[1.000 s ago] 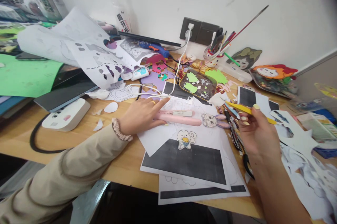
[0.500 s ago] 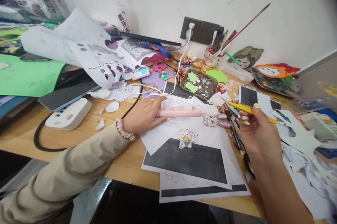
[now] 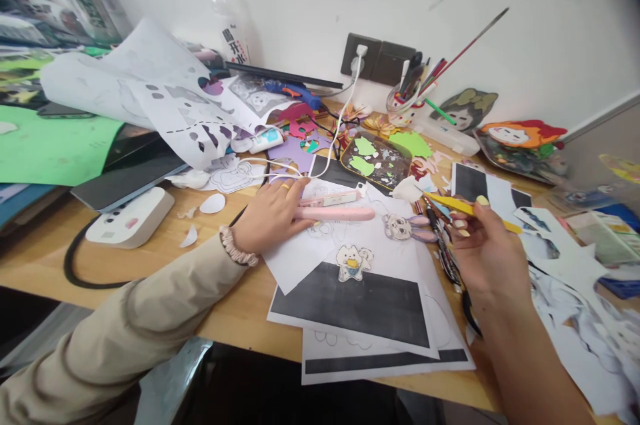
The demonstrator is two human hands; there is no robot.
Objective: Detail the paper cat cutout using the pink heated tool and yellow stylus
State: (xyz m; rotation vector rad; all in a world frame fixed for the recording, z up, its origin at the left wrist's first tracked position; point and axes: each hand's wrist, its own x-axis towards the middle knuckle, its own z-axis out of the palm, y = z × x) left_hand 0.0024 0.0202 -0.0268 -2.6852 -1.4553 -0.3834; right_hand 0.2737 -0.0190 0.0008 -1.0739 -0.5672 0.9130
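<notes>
In my left hand (image 3: 273, 217) is a pink hair straightener (image 3: 337, 213), its two arms apart and pointing right, lying over white printed sheets. Thumb and index finger of my right hand (image 3: 487, 245) pinch yellow tweezers (image 3: 453, 203). At the tweezers' tip is a small white cut-out piece (image 3: 407, 190), just right of the straightener's end. A rabbit cut-out (image 3: 401, 226) with purple ears lies below that piece. Nearer me, a white cat cut-out (image 3: 351, 263) rests at the edge of a black-printed sheet (image 3: 350, 305).
A white cord (image 3: 345, 118) runs to the wall socket (image 3: 363, 55). Behind the papers sits a dark tray (image 3: 380, 178) with green scraps. A pen cup (image 3: 403, 112) stands by the wall. Pens and scissors lie beside my right hand. A white power block (image 3: 133, 218) is at left.
The straightener's arms have spread wider apart, with the inner plate now showing. My right hand, with the tweezers and white piece, has shifted very slightly left.
</notes>
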